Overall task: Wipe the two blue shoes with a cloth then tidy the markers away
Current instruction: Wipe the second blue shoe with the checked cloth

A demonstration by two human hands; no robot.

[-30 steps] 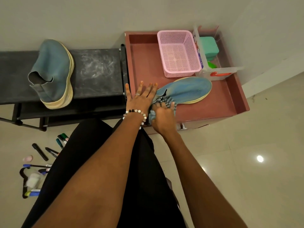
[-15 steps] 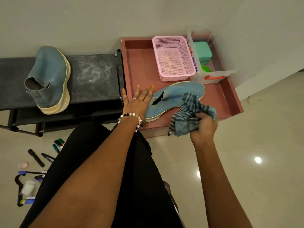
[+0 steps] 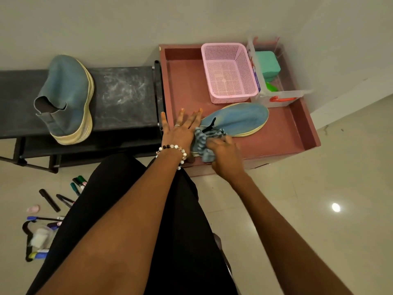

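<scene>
One blue shoe (image 3: 238, 119) lies on its side on the reddish tray-top cabinet (image 3: 293, 133). My left hand (image 3: 180, 129), fingers straight and spread, rests flat against the shoe's heel end. My right hand (image 3: 225, 155) grips a bunched striped blue cloth (image 3: 204, 141) and presses it on the shoe near its opening. The second blue shoe (image 3: 66, 99) stands on its side on the black bench (image 3: 123, 96) at the left. Several markers (image 3: 63, 196) lie scattered on the floor at the lower left.
A pink mesh basket (image 3: 229, 71) sits at the back of the tray, beside a clear box (image 3: 276, 96) holding a green block. A wall runs behind. My black-clad legs (image 3: 131, 209) fill the lower middle. Pale tiled floor (image 3: 319, 199) spreads to the right.
My right hand, which had lifted the cloth off to the right of the shoe, has brought it back onto the shoe's heel end. My left hand stays flat in place.
</scene>
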